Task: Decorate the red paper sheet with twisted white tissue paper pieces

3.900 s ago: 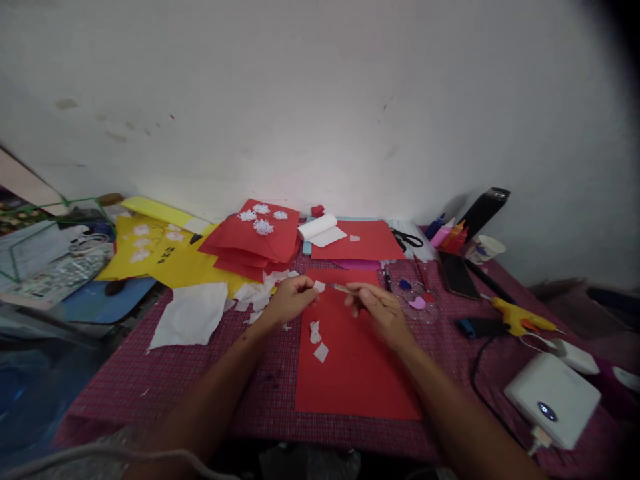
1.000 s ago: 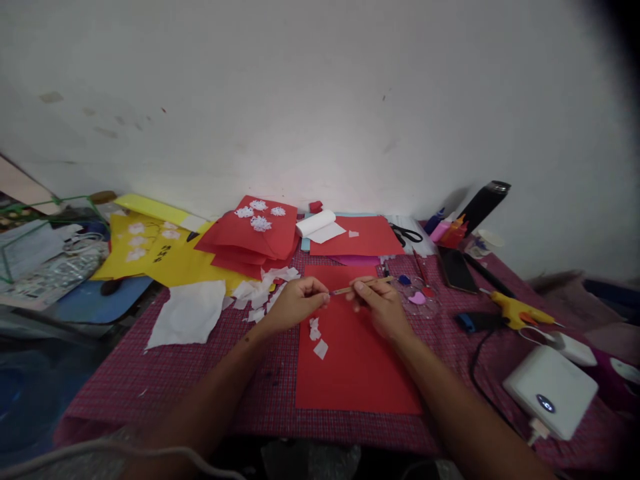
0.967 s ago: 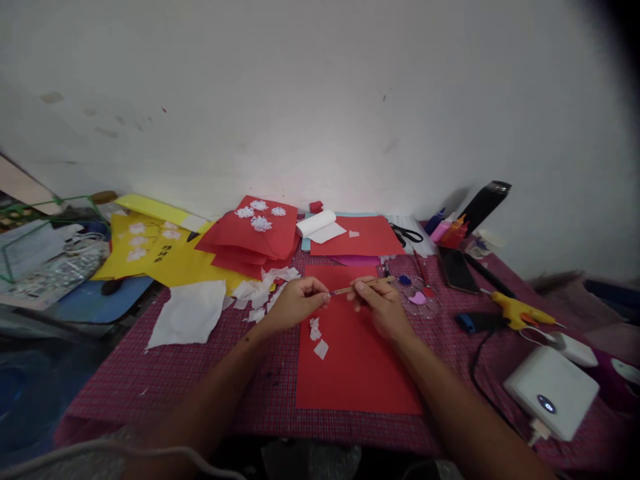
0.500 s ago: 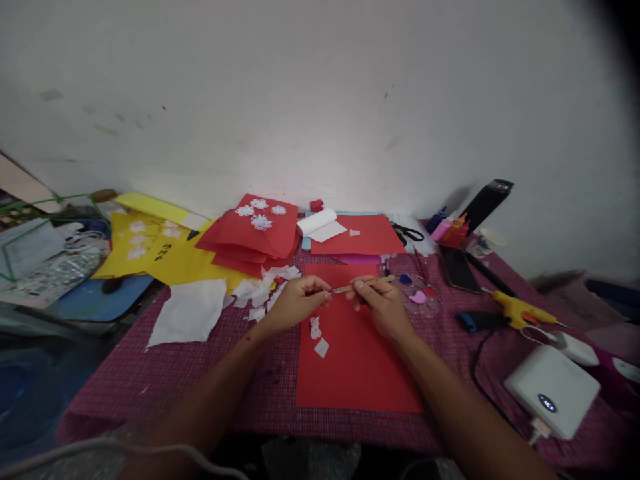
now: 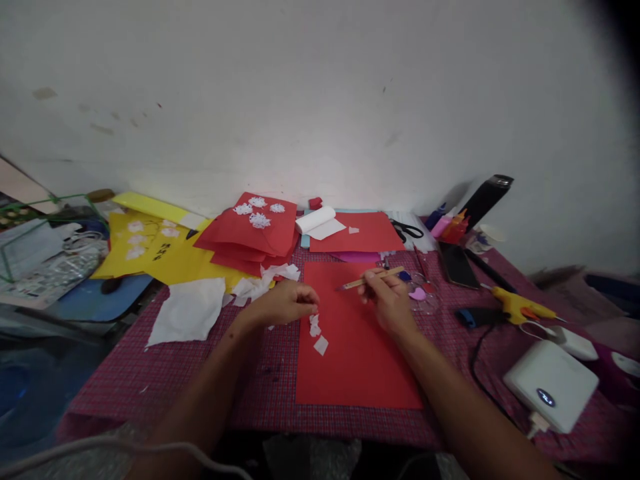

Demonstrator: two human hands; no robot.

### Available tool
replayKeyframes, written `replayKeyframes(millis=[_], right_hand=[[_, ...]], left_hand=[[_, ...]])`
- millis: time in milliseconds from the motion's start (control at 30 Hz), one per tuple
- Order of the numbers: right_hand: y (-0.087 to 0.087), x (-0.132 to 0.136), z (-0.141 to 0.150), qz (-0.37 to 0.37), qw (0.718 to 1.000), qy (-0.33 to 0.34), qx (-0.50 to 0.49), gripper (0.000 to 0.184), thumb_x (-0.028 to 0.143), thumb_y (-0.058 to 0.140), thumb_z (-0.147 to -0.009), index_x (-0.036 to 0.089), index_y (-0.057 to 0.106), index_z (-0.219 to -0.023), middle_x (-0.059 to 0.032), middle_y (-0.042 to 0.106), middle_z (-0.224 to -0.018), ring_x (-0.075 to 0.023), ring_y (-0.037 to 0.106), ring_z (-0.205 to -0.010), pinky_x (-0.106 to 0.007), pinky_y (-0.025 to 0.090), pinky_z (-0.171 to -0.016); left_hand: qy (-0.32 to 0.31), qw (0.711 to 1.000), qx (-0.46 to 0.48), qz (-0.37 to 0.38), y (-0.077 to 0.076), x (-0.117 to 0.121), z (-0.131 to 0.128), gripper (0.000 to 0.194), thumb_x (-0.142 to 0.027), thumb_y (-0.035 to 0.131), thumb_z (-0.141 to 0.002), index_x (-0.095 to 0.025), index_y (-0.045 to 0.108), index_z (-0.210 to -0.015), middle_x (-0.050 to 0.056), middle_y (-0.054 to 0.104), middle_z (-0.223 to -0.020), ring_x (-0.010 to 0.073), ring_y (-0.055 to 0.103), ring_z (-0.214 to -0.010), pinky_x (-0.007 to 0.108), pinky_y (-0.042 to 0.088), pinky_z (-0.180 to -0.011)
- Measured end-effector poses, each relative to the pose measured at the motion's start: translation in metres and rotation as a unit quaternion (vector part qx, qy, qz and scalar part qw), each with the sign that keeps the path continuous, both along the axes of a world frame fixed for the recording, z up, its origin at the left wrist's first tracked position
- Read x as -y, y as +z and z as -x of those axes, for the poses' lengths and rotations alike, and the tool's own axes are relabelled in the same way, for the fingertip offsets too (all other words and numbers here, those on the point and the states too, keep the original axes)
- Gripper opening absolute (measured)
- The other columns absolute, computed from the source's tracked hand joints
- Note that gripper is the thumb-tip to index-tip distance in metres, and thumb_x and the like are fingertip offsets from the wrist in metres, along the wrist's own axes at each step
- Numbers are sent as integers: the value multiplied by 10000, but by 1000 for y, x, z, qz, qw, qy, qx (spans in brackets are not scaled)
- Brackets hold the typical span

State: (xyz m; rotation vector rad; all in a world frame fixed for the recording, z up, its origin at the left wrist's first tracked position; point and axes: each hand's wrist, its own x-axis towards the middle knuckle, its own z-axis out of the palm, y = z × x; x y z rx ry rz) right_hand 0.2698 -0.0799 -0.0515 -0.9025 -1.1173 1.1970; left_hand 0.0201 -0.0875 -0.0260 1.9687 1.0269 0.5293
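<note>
My right hand (image 5: 387, 300) is closed on a thin wooden paintbrush (image 5: 373, 278), its tip pointing left above a red paper sheet (image 5: 355, 353). My left hand (image 5: 283, 303) rests at the sheet's left edge with fingers curled, pinched at small white paper scraps (image 5: 316, 328). Whether a scrap is between the fingertips is hidden. Another white scrap (image 5: 321, 345) lies on the red sheet just below.
A paint palette (image 5: 419, 291) sits right of my right hand. Red paper with white flowers (image 5: 253, 230), yellow sheets (image 5: 160, 250), tissue (image 5: 187, 310), a paper roll (image 5: 315, 220), scissors (image 5: 407, 232), a glue gun (image 5: 520, 308), a phone (image 5: 456, 265), a white power bank (image 5: 550, 385) surround the sheet.
My hands have parted. The left hand dropped from the brush tip down to the scraps on the sheet. The right hand drew the brush back toward the palette.
</note>
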Motion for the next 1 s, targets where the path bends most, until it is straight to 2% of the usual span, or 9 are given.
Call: replayKeyframes(millis=[67,133,233,333,433,600,733,833,1000], right_hand=[[-1,0,0,3,1000,3,4,219,374,671,-840,166,650,-774,-13,625,-634,-110,525,-495,-227,418,-460],[-1,1,1,4,1000,3,9,226,375,674,-837,163,651,-765,-11,624,-633,-108,527,-497,-222,417,-460],[1,2,1,10,1000,3,10,230,374,674,-836,162,653,-748,-8,625,-632,-102,529,-493,-218,415,-463],[2,2,1,15,1000,9,15,227,366,672,-839,166,651,-734,-5,627,-623,-98,523,-485,-216,408,-465],[2,2,1,13,999,24,30,226,357,659,-853,168,648,-729,-5,633,-624,-96,521,-484,-216,403,-473],[1,1,3,14,998,39,42,226,354,655,-857,162,649,-738,-5,634,-628,-97,523,-491,-218,405,-479],[1,2,1,23,997,62,42,221,355,653,-853,166,630,-740,14,604,-573,-97,511,-467,-211,398,-455],[2,6,-1,35,987,131,84,215,362,654,-852,167,629,-765,26,584,-544,-93,495,-438,-204,384,-429],[1,15,4,-25,943,282,178,230,364,625,-887,159,659,-789,-12,628,-674,-106,552,-533,-224,443,-510]], left_hand=[[-75,996,-20,31,6,2,7,223,-248,621,-797,-210,731,-987,36,744,-919,163,671,-801,222,482,-682],[-88,994,-33,48,12,2,12,306,-269,614,-810,-211,705,-1097,44,736,-1018,176,676,-874,233,493,-733],[23,999,-36,13,17,-2,19,363,-306,566,-847,-176,656,-1175,52,725,-1011,174,664,-857,246,490,-727],[142,988,-37,-48,15,-9,25,329,-319,533,-863,-161,648,-1128,53,719,-950,164,653,-790,250,476,-689],[188,967,-109,-132,9,-15,29,231,-287,520,-858,-169,678,-979,48,712,-887,168,637,-780,256,445,-680],[101,951,-230,-179,3,-14,24,156,-213,554,-799,-166,697,-839,52,695,-851,179,610,-793,261,404,-679],[-71,980,-160,-94,0,-5,7,150,-207,588,-792,-177,711,-873,16,681,-819,134,594,-738,224,399,-665],[-145,978,-112,-96,-1,3,-6,162,-208,637,-771,-174,720,-906,27,652,-840,138,579,-768,225,411,-704],[-141,975,-112,-131,-1,4,-11,153,-147,606,-771,-169,704,-887,28,620,-801,157,550,-805,244,406,-739]])
